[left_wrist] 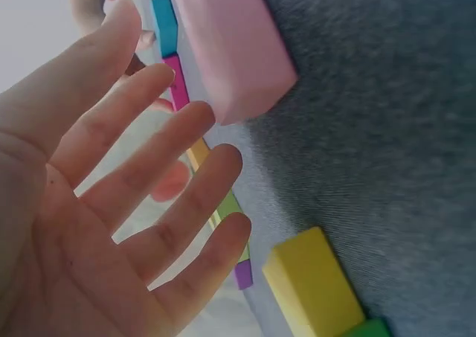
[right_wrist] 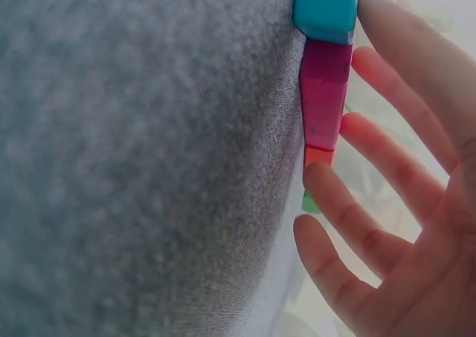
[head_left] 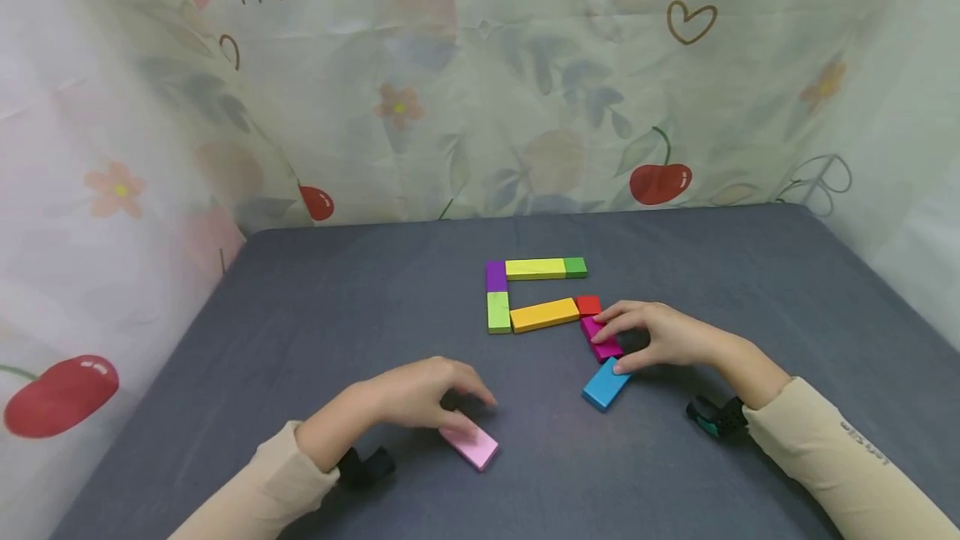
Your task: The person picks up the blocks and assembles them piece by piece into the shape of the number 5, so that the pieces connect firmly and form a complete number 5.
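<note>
A pink block point(head_left: 469, 445) lies under the thumb of my left hand point(head_left: 426, 394). In the left wrist view that hand point(left_wrist: 111, 196) shows its palm with fingers spread, beside the pink block point(left_wrist: 238, 50); whether they touch is unclear. My right hand point(head_left: 663, 336) has its thumb at a blue block point(head_left: 606, 386) and fingertips over a magenta block point(head_left: 596, 338). Its fingers are spread in the right wrist view, alongside the blue block point(right_wrist: 326, 10) and magenta block point(right_wrist: 325, 91). Blue meets magenta at a corner, and a red block point(head_left: 588, 305) touches the magenta one's far end.
From red the line continues through orange point(head_left: 545, 315), lime point(head_left: 498, 312), purple point(head_left: 497, 276), yellow point(head_left: 535, 269) and green point(head_left: 575, 267) blocks. A yellow block point(left_wrist: 312, 281) touching a green one point(left_wrist: 368, 328) lies nearby in the left wrist view. Dark cloth covers the table point(head_left: 337, 298).
</note>
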Motion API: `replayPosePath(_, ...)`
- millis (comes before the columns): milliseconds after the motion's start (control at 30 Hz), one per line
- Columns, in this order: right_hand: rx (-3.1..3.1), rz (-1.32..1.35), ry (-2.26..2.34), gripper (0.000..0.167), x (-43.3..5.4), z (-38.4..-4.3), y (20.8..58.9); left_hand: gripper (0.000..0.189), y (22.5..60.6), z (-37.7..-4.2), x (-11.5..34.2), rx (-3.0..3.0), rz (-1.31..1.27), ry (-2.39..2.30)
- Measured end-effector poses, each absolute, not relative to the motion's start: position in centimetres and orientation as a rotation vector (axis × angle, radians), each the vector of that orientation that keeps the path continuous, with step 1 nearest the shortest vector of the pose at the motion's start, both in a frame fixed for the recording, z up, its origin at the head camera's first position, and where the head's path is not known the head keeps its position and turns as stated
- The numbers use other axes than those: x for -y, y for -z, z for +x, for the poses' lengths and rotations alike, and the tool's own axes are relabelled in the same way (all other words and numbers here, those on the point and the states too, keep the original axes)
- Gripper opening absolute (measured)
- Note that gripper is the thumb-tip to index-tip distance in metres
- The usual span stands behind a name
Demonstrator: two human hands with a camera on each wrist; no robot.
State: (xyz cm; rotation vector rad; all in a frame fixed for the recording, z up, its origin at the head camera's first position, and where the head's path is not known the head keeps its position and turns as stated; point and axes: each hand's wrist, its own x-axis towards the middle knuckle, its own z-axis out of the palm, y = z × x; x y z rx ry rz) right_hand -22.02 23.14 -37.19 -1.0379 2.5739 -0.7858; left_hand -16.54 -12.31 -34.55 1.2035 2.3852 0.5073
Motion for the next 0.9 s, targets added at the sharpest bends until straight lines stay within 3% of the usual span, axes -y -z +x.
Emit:
replayPosePath(500, -2.591, -0.963, 0.737, 0.045, -23.0, -21.8, 37.2, 0.048, 35.4, -15.8, 13.1, -2.363, 1.214, -0.520)
replayPosePath(900, -2.582, -0.964, 0.751, 0.044, -22.9, -21.8, 37.1, 0.035, 35.9, -16.2, 13.2, -2.361, 1.281, -0.532)
